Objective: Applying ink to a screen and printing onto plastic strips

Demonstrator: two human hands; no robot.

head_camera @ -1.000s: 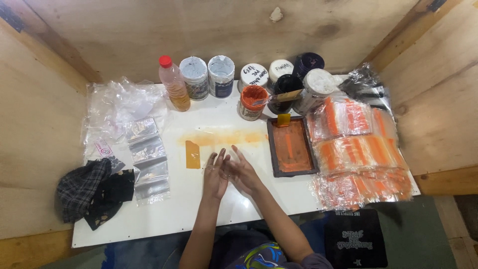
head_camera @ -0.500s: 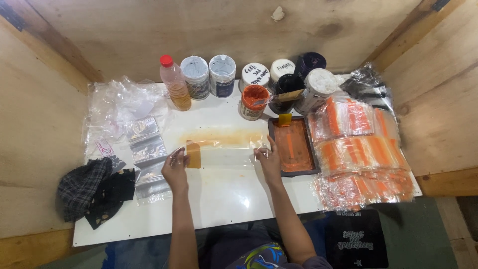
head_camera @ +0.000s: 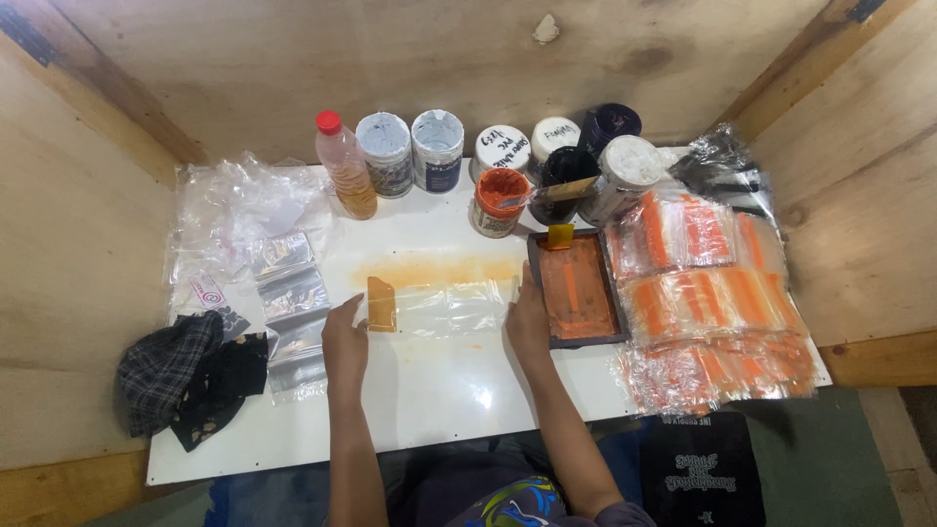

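Since everything sits inside a plywood booth, start big: raw wood walls (head_camera: 468, 59) close in a white table (head_camera: 429, 400) smeared orange just beyond the fingertips. Off past the right hand's fingers sits a heap of orange-printed clear bags (head_camera: 712, 293), with a dark framed printing screen (head_camera: 576, 290) right beside those fingers. A row of paint jars (head_camera: 439, 146) and a red-capped bottle (head_camera: 345, 164) line the far edge. The clear plastic sleeve (head_camera: 444, 307) lies flat between both hands, long axis running left to right, its orange end by the left fingers. Left hand (head_camera: 344, 342) and right hand (head_camera: 527, 322) press down with flat, loosely spread fingers, pinning each end, not gripping.
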